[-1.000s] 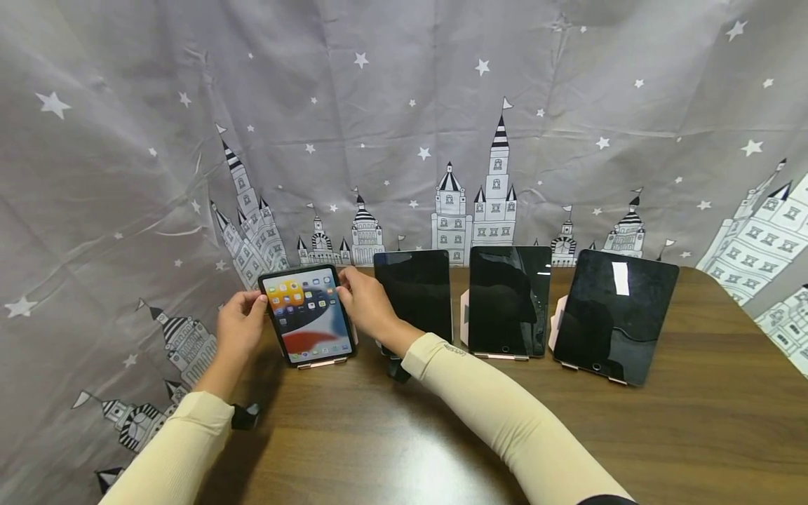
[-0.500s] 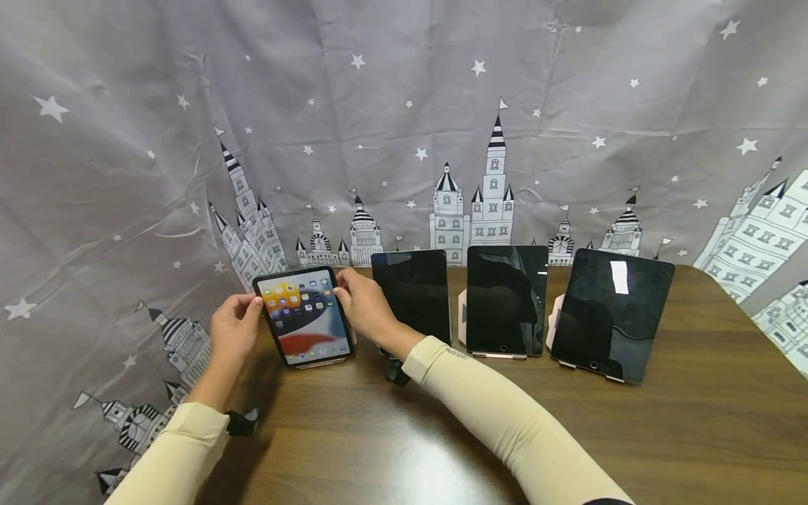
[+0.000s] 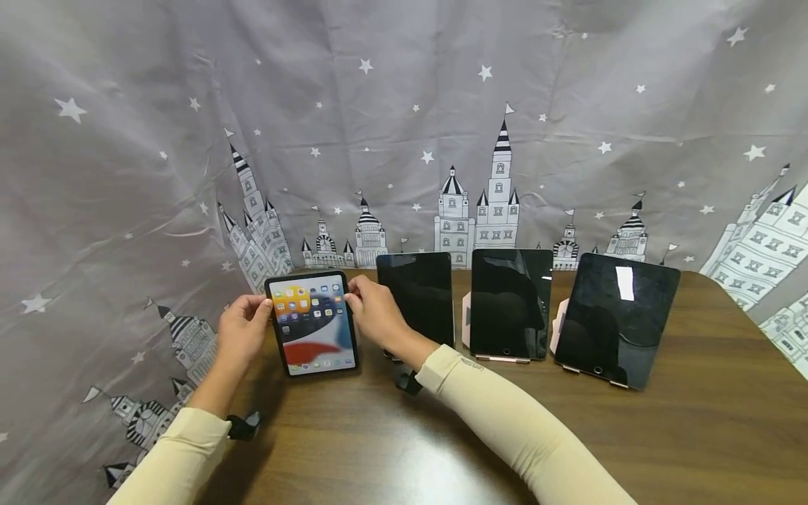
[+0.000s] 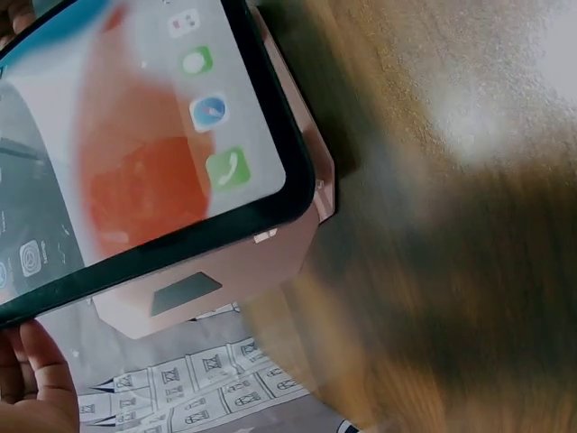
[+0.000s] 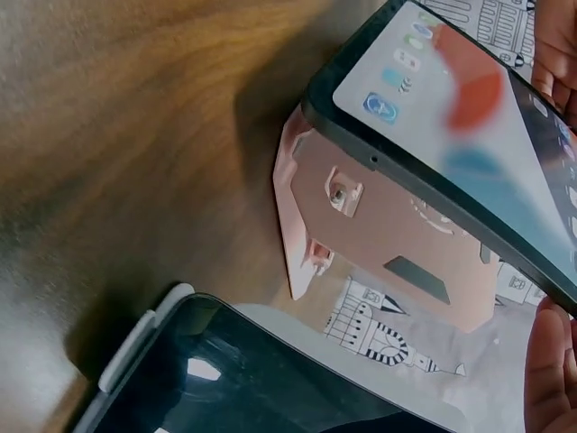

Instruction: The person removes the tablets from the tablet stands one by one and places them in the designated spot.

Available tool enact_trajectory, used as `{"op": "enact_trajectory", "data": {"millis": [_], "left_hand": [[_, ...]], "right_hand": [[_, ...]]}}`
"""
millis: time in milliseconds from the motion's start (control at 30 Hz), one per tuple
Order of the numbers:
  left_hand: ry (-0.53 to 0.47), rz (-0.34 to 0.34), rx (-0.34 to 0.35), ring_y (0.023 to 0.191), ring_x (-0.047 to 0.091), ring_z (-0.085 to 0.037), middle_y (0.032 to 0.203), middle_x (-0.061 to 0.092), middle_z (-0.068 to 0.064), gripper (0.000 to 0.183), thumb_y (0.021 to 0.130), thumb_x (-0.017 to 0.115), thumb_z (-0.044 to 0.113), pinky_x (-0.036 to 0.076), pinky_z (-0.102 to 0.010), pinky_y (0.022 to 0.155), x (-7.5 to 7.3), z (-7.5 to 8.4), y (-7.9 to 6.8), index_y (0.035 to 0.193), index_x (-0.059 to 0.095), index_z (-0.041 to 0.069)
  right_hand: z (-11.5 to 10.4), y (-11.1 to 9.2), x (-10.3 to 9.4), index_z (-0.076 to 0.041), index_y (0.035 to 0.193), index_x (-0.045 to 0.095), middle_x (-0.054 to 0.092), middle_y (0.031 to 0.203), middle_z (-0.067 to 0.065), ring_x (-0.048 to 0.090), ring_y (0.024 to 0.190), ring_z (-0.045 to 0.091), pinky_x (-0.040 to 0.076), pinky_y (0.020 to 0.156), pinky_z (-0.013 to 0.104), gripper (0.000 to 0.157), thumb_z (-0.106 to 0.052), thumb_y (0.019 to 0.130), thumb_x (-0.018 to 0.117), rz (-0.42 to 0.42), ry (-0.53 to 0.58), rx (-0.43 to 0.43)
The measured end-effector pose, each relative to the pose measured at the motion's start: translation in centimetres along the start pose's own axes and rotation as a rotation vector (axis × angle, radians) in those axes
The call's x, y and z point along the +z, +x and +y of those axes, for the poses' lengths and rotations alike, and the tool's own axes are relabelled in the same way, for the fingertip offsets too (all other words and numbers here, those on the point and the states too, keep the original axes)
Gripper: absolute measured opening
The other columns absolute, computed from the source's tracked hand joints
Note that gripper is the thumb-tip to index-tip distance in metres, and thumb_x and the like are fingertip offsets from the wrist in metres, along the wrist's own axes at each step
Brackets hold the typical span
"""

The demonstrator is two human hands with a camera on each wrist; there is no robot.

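Note:
A tablet point(image 3: 315, 333) with a lit home screen and dark edges is held between both hands at the left of the head view. My left hand point(image 3: 243, 326) pinches its left edge, thumb on the front. On the opposite edge my right hand point(image 3: 380, 310) grips it near the upper corner. Behind the tablet stands a rose-gold folding stand point(image 5: 379, 203). The right wrist view shows the tablet's lower end apart from the stand's back plate. From the left wrist, the stand point(image 4: 207, 280) peeks out past the tablet's side.
Three dark-screened tablets stand in a row to the right: one point(image 3: 424, 298) partly behind my right hand, one point(image 3: 510, 305) in the middle, one point(image 3: 617, 322) tilted at the far right. They rest on a wooden table point(image 3: 353, 435) before a grey castle-print curtain point(image 3: 379, 84).
The lit tablet has come forward off its stand, whose front lip was visible below it earlier and is now covered. Both hands kept their hold and moved with it. The dark tablets stayed put.

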State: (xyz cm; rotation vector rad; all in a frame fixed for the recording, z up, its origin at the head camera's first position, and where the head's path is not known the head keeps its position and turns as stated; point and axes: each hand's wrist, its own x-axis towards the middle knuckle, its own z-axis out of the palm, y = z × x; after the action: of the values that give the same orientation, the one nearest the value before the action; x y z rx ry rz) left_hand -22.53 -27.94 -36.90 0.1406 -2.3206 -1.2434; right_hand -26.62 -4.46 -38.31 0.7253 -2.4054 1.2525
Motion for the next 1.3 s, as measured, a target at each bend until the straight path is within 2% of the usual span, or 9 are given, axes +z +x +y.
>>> {"op": "enact_trajectory", "data": {"millis": [300, 467, 700, 933, 1100, 1200, 1300], "left_hand": [[0.044, -0.121, -0.025, 0.071, 0.055, 0.004, 0.101, 0.066, -0.025, 0.018, 0.100, 0.056, 0.009, 0.047, -0.010, 0.065, -0.3, 0.0, -0.3, 0.105, 0.061, -0.008], [0.078, -0.152, -0.028, 0.074, 0.056, 0.001, 0.102, 0.068, -0.025, 0.018, 0.100, 0.057, 0.009, 0.047, -0.011, 0.066, -0.4, 0.0, -0.6, 0.105, 0.062, -0.007], [0.072, -0.211, -0.058, 0.072, 0.059, -0.005, 0.099, 0.067, -0.025, 0.019, 0.101, 0.055, 0.009, 0.053, -0.019, 0.065, -0.6, -0.1, -1.0, 0.106, 0.060, -0.009], [0.124, -0.266, -0.084, 0.080, 0.059, -0.015, 0.105, 0.065, -0.027, 0.021, 0.102, 0.054, 0.012, 0.052, -0.019, 0.064, -1.3, -0.5, -1.6, 0.109, 0.059, -0.008], [0.119, -0.329, -0.117, 0.083, 0.061, -0.021, 0.105, 0.064, -0.026, 0.023, 0.102, 0.053, 0.011, 0.057, -0.029, 0.068, -1.6, -1.2, -2.2, 0.111, 0.057, -0.009], [0.105, -0.354, -0.136, 0.081, 0.061, -0.020, 0.103, 0.065, -0.025, 0.022, 0.102, 0.052, 0.010, 0.058, -0.035, 0.071, -1.9, -1.4, -2.5, 0.112, 0.056, -0.009], [0.094, -0.372, -0.139, 0.079, 0.060, -0.019, 0.100, 0.065, -0.023, 0.020, 0.102, 0.052, 0.008, 0.057, -0.035, 0.070, -2.2, -1.6, -2.7, 0.110, 0.055, -0.010]], "right_hand": [[0.2, -1.3, 0.0, -0.006, 0.102, 0.060, 0.061, 0.082, 0.000, 0.055, 0.067, 0.009, 0.047, 0.059, 0.021, 0.007, -0.013, 0.100, 0.061, -0.036, 0.056, 0.051], [0.0, -1.9, -0.3, -0.006, 0.099, 0.060, 0.060, 0.080, -0.001, 0.055, 0.066, 0.008, 0.047, 0.057, 0.022, 0.006, -0.013, 0.100, 0.061, -0.053, 0.076, 0.072], [-0.2, -2.6, -0.2, -0.006, 0.098, 0.059, 0.062, 0.081, 0.000, 0.055, 0.063, 0.006, 0.047, 0.053, 0.021, 0.006, -0.012, 0.100, 0.060, -0.083, 0.114, 0.101], [-0.4, -3.3, 0.4, -0.006, 0.094, 0.057, 0.061, 0.077, 0.002, 0.056, 0.059, 0.006, 0.048, 0.050, 0.021, 0.007, -0.010, 0.099, 0.060, -0.102, 0.161, 0.141], [-0.5, -4.1, 1.0, -0.006, 0.093, 0.058, 0.059, 0.075, -0.002, 0.055, 0.059, 0.004, 0.048, 0.052, 0.020, 0.006, -0.009, 0.098, 0.061, -0.107, 0.161, 0.164], [-0.6, -4.4, 1.3, -0.006, 0.093, 0.058, 0.059, 0.073, -0.003, 0.055, 0.060, 0.003, 0.047, 0.053, 0.019, 0.006, -0.008, 0.097, 0.061, -0.101, 0.144, 0.160], [-0.8, -4.7, 1.6, -0.006, 0.092, 0.058, 0.058, 0.072, -0.004, 0.054, 0.060, 0.003, 0.046, 0.053, 0.019, 0.007, -0.009, 0.097, 0.062, -0.099, 0.136, 0.172]]}}
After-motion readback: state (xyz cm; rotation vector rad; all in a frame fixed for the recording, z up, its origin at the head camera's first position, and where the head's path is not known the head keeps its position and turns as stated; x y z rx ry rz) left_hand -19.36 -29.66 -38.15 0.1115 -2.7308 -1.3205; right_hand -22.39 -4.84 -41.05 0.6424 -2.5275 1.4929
